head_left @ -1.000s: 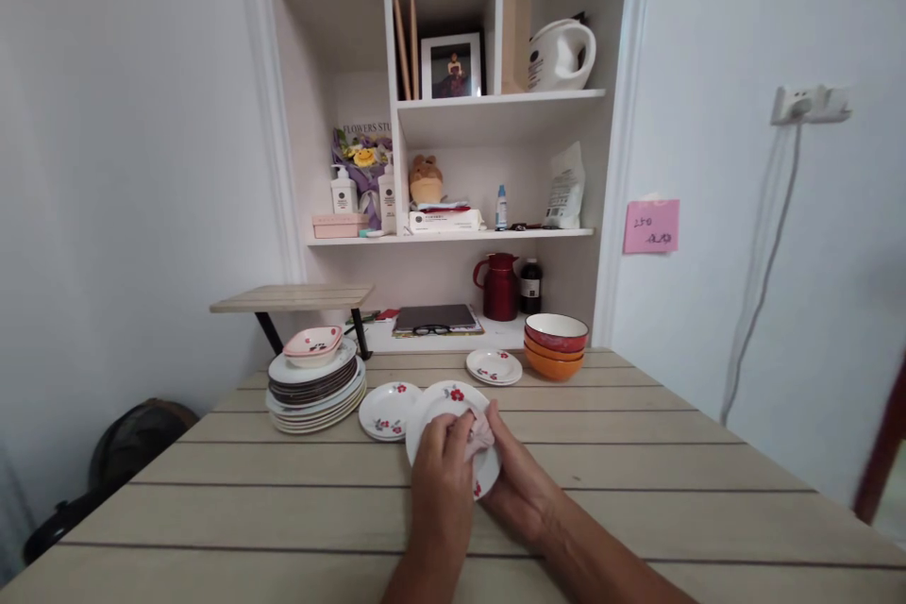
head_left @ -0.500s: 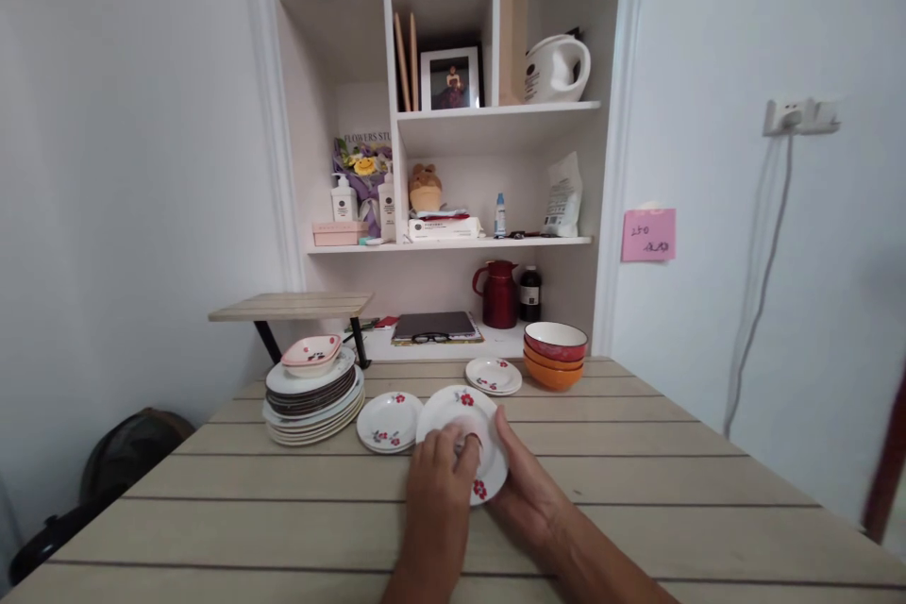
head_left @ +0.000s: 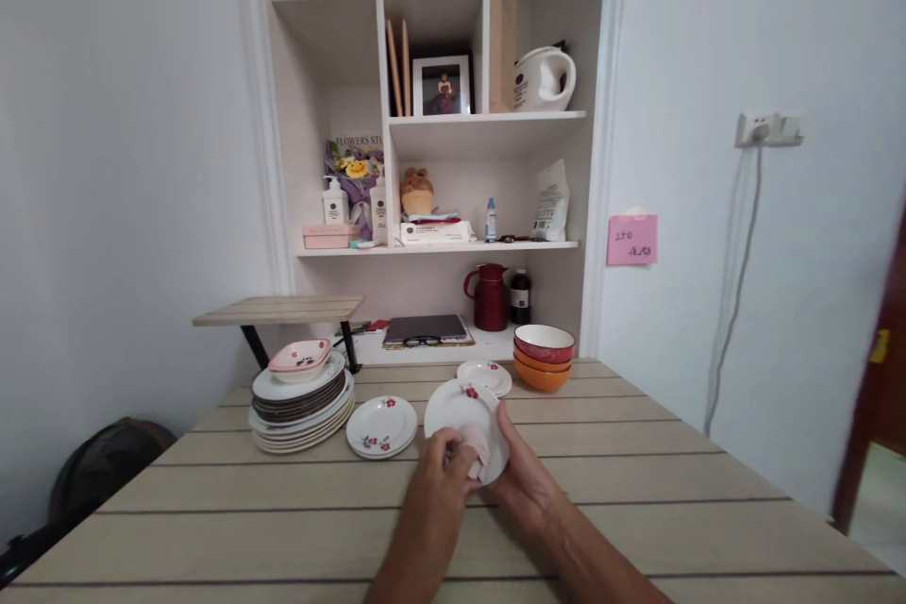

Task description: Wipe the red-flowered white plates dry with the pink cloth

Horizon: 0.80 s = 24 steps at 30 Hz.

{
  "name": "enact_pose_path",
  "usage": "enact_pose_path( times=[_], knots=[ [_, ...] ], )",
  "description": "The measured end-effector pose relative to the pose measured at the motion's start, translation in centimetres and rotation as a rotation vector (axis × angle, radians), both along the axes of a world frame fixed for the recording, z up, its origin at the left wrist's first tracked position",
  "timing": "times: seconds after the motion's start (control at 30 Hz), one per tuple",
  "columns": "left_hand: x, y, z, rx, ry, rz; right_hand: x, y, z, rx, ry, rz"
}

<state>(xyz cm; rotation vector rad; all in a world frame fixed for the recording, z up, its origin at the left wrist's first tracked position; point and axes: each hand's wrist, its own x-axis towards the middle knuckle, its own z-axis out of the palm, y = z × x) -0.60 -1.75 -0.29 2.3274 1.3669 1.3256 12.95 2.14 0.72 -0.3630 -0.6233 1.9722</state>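
A small white plate with red flowers (head_left: 449,404) is tilted up above the table, gripped at its right edge by my right hand (head_left: 529,483), thumb along the rim. My left hand (head_left: 440,474) pinches a pale pink cloth or tissue (head_left: 477,444) against the plate's face; which of the two it is I cannot tell. Left of the held plate lie small flowered plates (head_left: 382,420), stacked. Just behind it, another small pile of flowered plates (head_left: 488,373) sits partly covered from view.
A tall stack of plates (head_left: 301,431) topped by squarish pink-rimmed bowls (head_left: 301,359) stands at the left, near a small raised shelf (head_left: 279,309). Red and orange bowls (head_left: 544,363) are nested at the back right. Behind the table, a red jug (head_left: 490,297) stands in the shelving.
My left hand has shifted its fingers, and more of the pink cloth or tissue shows on the plate. The plate's tilt has altered slightly. The whole view has turned a little to the right.
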Motion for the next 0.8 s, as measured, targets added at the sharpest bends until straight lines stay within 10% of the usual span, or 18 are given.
enact_pose_path(
  times=[0.6,0.8],
  knots=[
    [-0.6,0.0,-0.1,0.512,0.278,0.141,-1.5,-1.3,0.0,-0.043,0.058,0.104],
    [-2.0,0.3,0.3,0.644,0.262,0.437,-2.6,-2.1,0.2,-0.036,0.073,0.141]
  ],
)
